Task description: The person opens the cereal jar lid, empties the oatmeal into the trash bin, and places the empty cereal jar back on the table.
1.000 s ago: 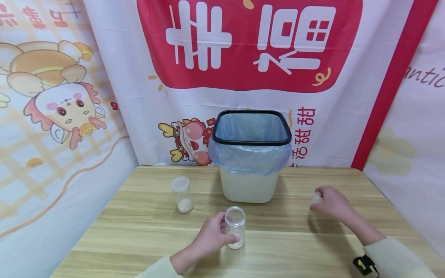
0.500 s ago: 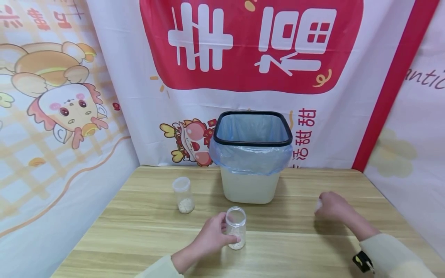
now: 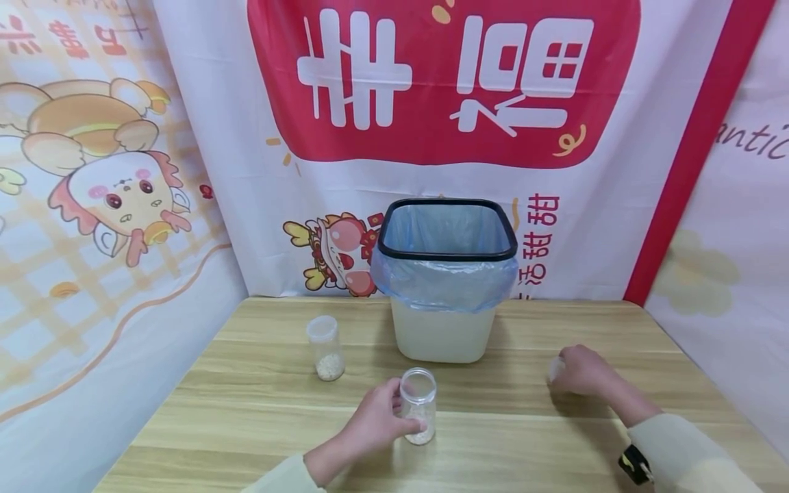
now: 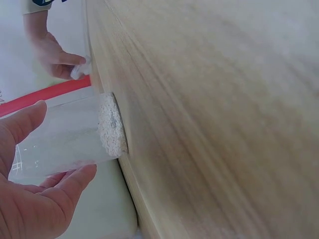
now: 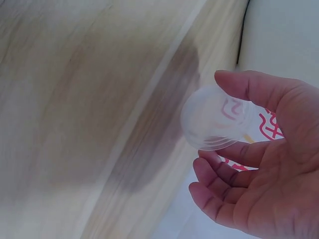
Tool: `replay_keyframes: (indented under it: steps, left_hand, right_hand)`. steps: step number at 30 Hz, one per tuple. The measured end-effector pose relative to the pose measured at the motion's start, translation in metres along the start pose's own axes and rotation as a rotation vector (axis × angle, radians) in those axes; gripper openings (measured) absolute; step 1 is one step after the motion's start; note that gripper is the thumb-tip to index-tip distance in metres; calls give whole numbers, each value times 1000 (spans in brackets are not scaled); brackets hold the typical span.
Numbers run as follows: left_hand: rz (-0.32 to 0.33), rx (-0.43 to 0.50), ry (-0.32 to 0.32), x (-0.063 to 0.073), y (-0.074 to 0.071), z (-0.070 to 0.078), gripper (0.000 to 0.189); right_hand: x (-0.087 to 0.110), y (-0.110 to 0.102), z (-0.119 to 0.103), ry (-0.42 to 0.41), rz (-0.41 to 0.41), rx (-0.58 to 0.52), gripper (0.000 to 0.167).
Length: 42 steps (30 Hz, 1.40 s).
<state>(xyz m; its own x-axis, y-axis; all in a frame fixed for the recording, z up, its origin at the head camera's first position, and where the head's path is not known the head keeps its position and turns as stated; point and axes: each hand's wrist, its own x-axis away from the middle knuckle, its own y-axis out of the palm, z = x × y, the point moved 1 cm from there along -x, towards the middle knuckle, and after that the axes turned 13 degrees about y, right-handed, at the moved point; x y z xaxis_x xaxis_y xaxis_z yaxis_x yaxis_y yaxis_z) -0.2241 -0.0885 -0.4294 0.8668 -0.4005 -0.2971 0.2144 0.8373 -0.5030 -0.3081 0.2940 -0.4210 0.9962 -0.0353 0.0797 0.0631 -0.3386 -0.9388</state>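
A clear plastic jar (image 3: 425, 402) without a lid stands upright on the wooden table in the head view, white grains at its bottom. My left hand (image 3: 377, 414) grips its side, thumb in front and fingers behind; the left wrist view shows the jar (image 4: 70, 132) between thumb and fingers. To the right, above the table, my right hand (image 3: 582, 375) pinches a small round translucent lid (image 3: 557, 368). In the right wrist view the lid (image 5: 209, 119) sits between thumb and forefinger, its shadow on the wood.
Another clear jar (image 3: 324, 346) with white grains and its top covered stands left of the gripped one. Behind is a pale bin (image 3: 444, 332) with a black rim and blue bag liner. Printed cloth hangs at the table's back and sides.
My right hand has shifted slightly down in the head view, the lid turning in its fingers. The left hand and jar have kept their place.
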Motion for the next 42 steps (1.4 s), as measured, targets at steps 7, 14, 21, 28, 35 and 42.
replay_keyframes:
  steps: [7, 14, 21, 28, 35, 42]
  left_hand:
    - [-4, -5, 14, -1, 0, -1, 62]
    - [-7, -8, 10, -1, -1, 0, 62]
    - [-12, 4, 6, -1, -2, 1, 62]
    - [-10, -3, 3, 0, -2, 1, 63]
    - [-13, -5, -8, 0, -2, 1, 66]
    - [-17, -2, -14, -1, -2, 0, 64]
  right_hand:
    - [-3, 4, -2, -13, 17, -12, 53]
    - [-9, 10, -1, -19, 5, -9, 55]
    - [-10, 11, -2, -28, 17, -25, 53]
    - [-12, 15, -2, -26, 1, -48, 53]
    - [-10, 16, -3, -40, 1, -46, 51]
    - [-9, 15, -4, -20, -11, -46, 59]
